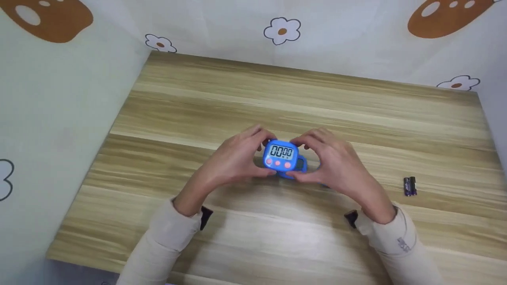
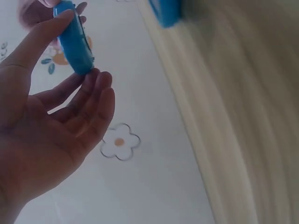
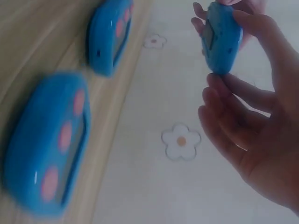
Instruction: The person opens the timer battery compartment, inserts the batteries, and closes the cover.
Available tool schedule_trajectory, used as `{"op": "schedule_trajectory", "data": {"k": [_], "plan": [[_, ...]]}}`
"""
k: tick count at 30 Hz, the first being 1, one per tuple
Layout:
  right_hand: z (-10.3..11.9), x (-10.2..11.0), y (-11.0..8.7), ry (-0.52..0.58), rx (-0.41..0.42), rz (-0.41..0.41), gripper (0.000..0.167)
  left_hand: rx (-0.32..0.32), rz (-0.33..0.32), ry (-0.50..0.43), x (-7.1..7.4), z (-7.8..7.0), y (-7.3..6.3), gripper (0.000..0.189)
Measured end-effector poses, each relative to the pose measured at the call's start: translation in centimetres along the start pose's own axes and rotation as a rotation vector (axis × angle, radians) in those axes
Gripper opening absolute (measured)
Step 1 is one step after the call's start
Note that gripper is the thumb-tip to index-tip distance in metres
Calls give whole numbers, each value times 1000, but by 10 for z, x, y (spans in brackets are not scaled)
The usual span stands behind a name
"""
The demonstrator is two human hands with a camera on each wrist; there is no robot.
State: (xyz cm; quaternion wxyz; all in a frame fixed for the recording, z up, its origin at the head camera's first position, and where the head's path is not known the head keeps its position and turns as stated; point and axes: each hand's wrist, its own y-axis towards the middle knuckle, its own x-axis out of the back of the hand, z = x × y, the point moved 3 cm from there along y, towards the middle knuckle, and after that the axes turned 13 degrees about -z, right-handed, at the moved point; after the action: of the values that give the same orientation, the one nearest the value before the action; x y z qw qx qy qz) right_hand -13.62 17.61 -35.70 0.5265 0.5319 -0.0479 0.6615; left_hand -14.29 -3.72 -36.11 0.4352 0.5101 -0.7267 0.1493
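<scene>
Here, L hand point(image 1: 239, 158), R hand point(image 1: 336, 160): fingers pinch blue timer point(image 1: 281, 155) by edges; tbl back edge point(image 1: 309, 73) well apart.

A pale wood-grain tabletop point(image 1: 190, 114) spreads beneath a whitish back wall point(image 1: 222, 23) printed with outlined flowers point(image 1: 282, 31) and large brown shapes point(image 1: 443, 19) with white ovals. A pale greenish side wall point(image 1: 67, 118) stands at the left, another light wall point(image 1: 495, 99) at the right. Light leaves a bright sheen point(image 1: 261, 237) along the tabletop's nearer part.
</scene>
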Motion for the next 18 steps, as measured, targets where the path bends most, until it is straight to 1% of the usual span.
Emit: {"op": "schedule_trajectory", "data": {"k": [4, 7, 10, 14, 18], "plan": [[0, -21, 11, -69, 22, 73, 57, 15, 32, 106, -4, 12, -1, 68], [-2, -36, 16, -94, 42, 104, 57, 21, 49, 161, -8, 20, 0, 69], [-6, -49, 18, -122, 50, 132, 56, 23, 52, 206, -13, 26, 1, 66], [-13, -58, 15, -155, 42, 169, 57, 21, 64, 260, -22, 29, 2, 61], [-18, -60, 11, -165, 19, 200, 60, 42, 84, 285, -30, 28, 4, 62]]}}
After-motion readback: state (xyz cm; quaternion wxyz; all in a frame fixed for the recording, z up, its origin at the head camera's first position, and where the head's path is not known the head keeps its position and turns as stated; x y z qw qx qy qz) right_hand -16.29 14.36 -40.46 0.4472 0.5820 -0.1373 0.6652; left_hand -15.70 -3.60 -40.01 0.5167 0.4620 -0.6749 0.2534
